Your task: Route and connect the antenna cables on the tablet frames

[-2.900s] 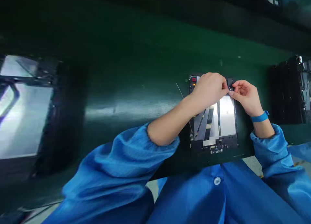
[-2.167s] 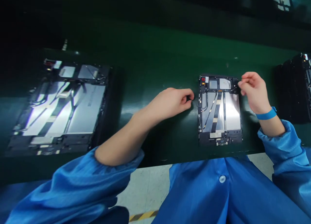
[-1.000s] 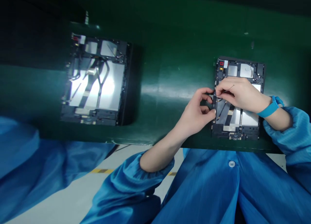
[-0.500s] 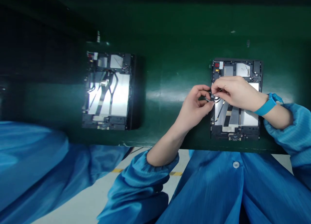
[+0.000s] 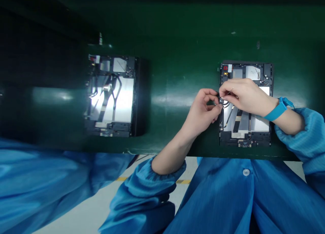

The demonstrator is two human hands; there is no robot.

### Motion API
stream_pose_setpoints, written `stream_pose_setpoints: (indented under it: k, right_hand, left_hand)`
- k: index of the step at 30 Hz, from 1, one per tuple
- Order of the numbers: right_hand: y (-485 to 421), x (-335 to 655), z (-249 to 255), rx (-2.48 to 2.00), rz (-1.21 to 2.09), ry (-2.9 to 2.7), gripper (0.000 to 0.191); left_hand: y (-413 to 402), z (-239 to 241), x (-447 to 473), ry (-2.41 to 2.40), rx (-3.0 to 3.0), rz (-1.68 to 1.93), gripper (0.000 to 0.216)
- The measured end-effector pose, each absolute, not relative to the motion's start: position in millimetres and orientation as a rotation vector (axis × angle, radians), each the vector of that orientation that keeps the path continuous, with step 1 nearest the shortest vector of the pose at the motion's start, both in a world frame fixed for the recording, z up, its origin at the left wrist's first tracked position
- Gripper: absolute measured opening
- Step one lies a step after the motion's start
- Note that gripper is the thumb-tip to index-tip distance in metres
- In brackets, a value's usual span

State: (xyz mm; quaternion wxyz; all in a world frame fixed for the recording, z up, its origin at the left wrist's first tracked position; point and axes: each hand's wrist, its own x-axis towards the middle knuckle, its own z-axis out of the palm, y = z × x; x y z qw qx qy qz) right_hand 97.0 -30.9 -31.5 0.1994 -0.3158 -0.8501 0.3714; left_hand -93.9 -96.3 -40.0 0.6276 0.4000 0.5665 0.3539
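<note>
Head view: well to the left of all the fingers, one stretch of glossy blue work cloth [image 5: 50,180] belongs to another person (blurred here). Above it lies one black-framed rectangular device with bright silver panels [image 5: 123,102], thick at its side; whether it is a stack, I cannot tell. Dark green smooth tabletop [image 5: 170,82] fills the space up to the left hand [image 5: 204,109], whose fingers are bent, thumb and forefinger narrow; whether they grip anything, I cannot tell. Just right of those fingertips is the left edge of a second black-framed open device with silver panels and dark ribbon cables [image 5: 260,124], lying flat, mostly below and right of the right hand's fingers. That right hand [image 5: 242,95] pinches thumb against forefinger, and one thin stiff wire [image 5: 231,90] pokes up from the pinch. Behind its fingers, one blue wristband [image 5: 276,110] circles the wrist. So: two hands, two devices in sight, one wire, one band. About two seconds ago the hands stood apart on opposite sides of the right-hand device; now both meet at its left edge.
</note>
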Motion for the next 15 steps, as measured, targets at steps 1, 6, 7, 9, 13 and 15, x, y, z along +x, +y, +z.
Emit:
stream_pose_setpoints:
  k: [1,6,7,9,13,15]
  right_hand:
    - [-30.8,97.2,-32.5,-0.875,1.033,-2.373,0.015]
    - [-25.2,97.2,-39.0,-0.902,0.914,-2.327,0.017]
    - [-23.0,97.0,-39.7,-0.922,0.9,-2.317,0.017]
    - [-18.7,96.1,-40.0,-0.968,0.903,-2.304,0.015]
    - [-14.0,93.9,-39.0,-1.034,0.94,-2.288,0.015]
    - [-14.0,92.7,-39.3,-1.046,0.948,-2.278,0.016]
  left_hand:
    - [-95.5,-39.1,-93.0,1.318,0.903,0.805,0.04]
    - [-85.1,-35.0,-89.9,1.342,0.85,0.733,0.045]
    - [-81.8,-34.9,-89.8,1.336,0.854,0.73,0.045]
    - [-74.8,-36.0,-89.7,1.332,0.875,0.747,0.045]
    - [-64.1,-41.5,-89.7,1.309,0.913,0.781,0.044]
    - [-62.1,-43.8,-89.9,1.298,0.927,0.774,0.042]
